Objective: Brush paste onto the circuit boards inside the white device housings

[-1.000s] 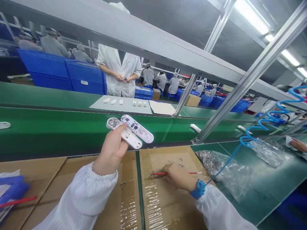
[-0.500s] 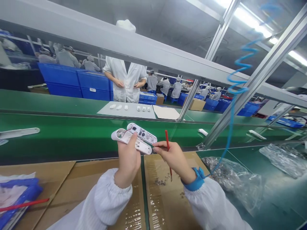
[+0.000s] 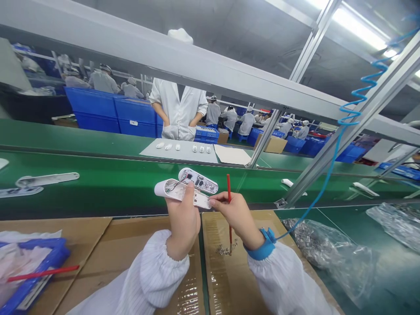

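My left hand [image 3: 183, 221] is closed around an opened white plastic housing [image 3: 163, 189], thumb on top. Beside the housing's hollow half lies a white half with a circuit board [image 3: 201, 180], joined to it by thin wires. My right hand [image 3: 238, 214] has a slim red-handled brush [image 3: 229, 186] tucked upright between its fingers, tip down. Its thumb and forefinger are pinched at the housing's right end; anything tiny between them cannot be made out. Small metal pieces [image 3: 224, 250] lie in a pile on the cardboard [image 3: 236, 284] under this hand.
A green conveyor belt [image 3: 108, 192] runs across, carrying white housing parts [image 3: 52, 178]. Left is a blue tray [image 3: 62, 253] with a red stick [image 3: 42, 273]. Right lies a clear bag of metal parts [image 3: 315, 240]. A blue coiled cord [image 3: 323, 188] reaches my right wristband. A person [image 3: 180, 109] stands opposite.
My right fingertips have come against the housing's end, and the brush stands more upright. Housing parts on the belt have shifted right. The person opposite has moved both hands to the coat pockets.
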`<state>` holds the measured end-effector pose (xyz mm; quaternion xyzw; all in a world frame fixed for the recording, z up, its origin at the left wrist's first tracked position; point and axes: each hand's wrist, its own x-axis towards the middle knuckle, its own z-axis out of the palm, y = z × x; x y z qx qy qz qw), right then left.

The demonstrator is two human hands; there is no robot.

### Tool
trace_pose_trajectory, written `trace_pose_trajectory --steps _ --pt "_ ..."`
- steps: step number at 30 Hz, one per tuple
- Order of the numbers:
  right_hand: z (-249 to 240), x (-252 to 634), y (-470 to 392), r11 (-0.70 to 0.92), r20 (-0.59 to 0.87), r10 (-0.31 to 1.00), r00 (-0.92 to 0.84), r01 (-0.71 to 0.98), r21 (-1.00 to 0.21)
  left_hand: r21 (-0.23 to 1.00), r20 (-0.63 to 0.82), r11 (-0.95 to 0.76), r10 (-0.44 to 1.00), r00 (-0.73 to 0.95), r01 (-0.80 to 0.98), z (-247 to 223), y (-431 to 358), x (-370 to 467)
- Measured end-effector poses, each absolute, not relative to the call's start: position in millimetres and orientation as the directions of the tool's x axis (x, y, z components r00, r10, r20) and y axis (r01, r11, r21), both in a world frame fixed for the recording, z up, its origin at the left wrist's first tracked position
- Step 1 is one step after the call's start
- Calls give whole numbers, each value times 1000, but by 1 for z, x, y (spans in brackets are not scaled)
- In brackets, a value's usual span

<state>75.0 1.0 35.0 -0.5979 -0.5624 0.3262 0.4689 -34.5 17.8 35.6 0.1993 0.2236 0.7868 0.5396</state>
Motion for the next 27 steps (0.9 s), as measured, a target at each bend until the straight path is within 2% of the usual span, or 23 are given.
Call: trace_pose_trajectory --steps 9,16,22,27 --pt "30 71 4 63 135 976 173 370 -927 558 77 -305 945 -318 -772 34 17 -34" --pt "29 72 12 81 146 973 176 333 -939 538 34 -232 966 -254 -810 34 22 -35" --pt "34 82 11 90 238 932 273 461 -883 565 -100 -77 982 -160 -821 25 47 -37" --pt "44 118 -17 124 331 882 335 512 -850 647 -273 -2 933 -234 -763 4 120 -34"
